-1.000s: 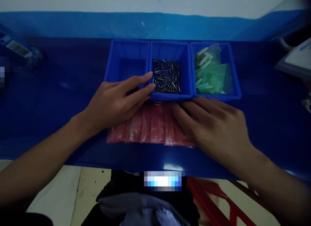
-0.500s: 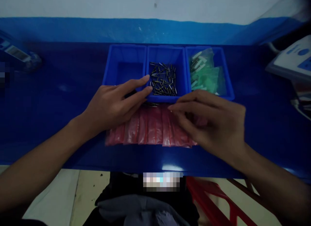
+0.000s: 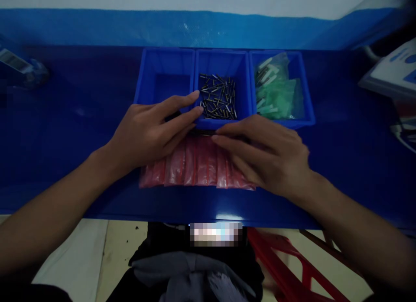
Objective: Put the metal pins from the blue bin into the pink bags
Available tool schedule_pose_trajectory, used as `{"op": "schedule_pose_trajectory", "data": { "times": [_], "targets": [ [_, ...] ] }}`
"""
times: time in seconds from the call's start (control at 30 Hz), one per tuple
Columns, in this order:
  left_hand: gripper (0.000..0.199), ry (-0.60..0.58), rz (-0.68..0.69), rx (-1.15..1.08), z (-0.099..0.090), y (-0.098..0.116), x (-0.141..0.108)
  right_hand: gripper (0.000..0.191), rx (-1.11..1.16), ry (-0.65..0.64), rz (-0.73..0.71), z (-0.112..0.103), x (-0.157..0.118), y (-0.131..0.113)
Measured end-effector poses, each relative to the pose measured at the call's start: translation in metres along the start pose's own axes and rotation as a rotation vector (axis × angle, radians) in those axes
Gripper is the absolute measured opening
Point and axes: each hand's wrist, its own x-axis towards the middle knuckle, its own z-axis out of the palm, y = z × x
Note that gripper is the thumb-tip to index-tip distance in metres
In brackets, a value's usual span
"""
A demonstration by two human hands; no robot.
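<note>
My left hand (image 3: 152,128) rests at the front left of the middle blue bin (image 3: 224,123). Its index and middle fingers stretch out apart by the bin's wall, and its thumb is hidden. My right hand (image 3: 266,152) is closed in a pinch just in front of that bin; whatever lies between its fingertips is too small to make out. Thin dark metal pins (image 3: 203,132) show between the two hands, above a row of pink plastic bags (image 3: 201,165). Many similar metal pins (image 3: 219,96) lie jumbled inside the middle bin.
A left blue bin (image 3: 169,61) and a right blue bin (image 3: 308,105) flank the middle one. Green and clear bags (image 3: 276,98) fill the right bin. A white box (image 3: 394,68) stands at far right, a barcoded package (image 3: 16,61) at far left, a red stool (image 3: 292,254) below.
My right hand has moved left, its pinched fingertips now by the pins at the bin's front. The left hand keeps its pose. The view has tipped slightly downward.
</note>
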Motion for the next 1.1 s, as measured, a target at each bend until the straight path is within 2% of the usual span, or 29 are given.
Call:
{"op": "schedule_pose_trajectory", "data": {
  "times": [0.1, 0.2, 0.3, 0.43, 0.47, 0.63, 0.8, 0.97, 1.1],
  "targets": [
    [0.036, 0.011, 0.006, -0.007, 0.001, 0.0, 0.0, 0.031, -0.052, -0.198, -0.099, 0.008, -0.001, 0.001],
    [0.035, 0.02, 0.005, -0.01, 0.001, 0.0, 0.0, 0.04, -0.025, -0.315, -0.083, 0.013, -0.001, -0.001],
    [0.034, 0.006, 0.003, -0.002, 0.0, 0.0, 0.001, 0.041, -0.029, -0.287, -0.099, 0.014, -0.001, -0.003],
    [0.035, 0.001, -0.004, 0.007, 0.0, 0.0, 0.001, 0.033, -0.082, -0.089, -0.148, 0.012, -0.002, -0.006],
    [0.035, -0.001, -0.004, 0.008, 0.0, 0.0, 0.0, 0.032, -0.106, -0.072, -0.141, 0.012, -0.003, -0.006],
    [0.036, -0.002, -0.007, 0.008, 0.0, 0.001, -0.001, 0.031, -0.18, -0.225, -0.044, 0.014, -0.002, -0.006],
    [0.036, -0.014, -0.007, 0.004, 0.0, 0.0, -0.001, 0.034, -0.215, -0.194, -0.052, 0.013, 0.0, -0.009],
    [0.036, 0.026, 0.005, -0.003, 0.002, -0.001, 0.0, 0.038, -0.25, -0.276, -0.021, 0.012, 0.001, -0.012],
    [0.036, 0.028, -0.012, -0.021, 0.002, 0.0, 0.0, 0.035, -0.26, -0.279, -0.004, 0.013, 0.001, -0.012]
  ]
}}
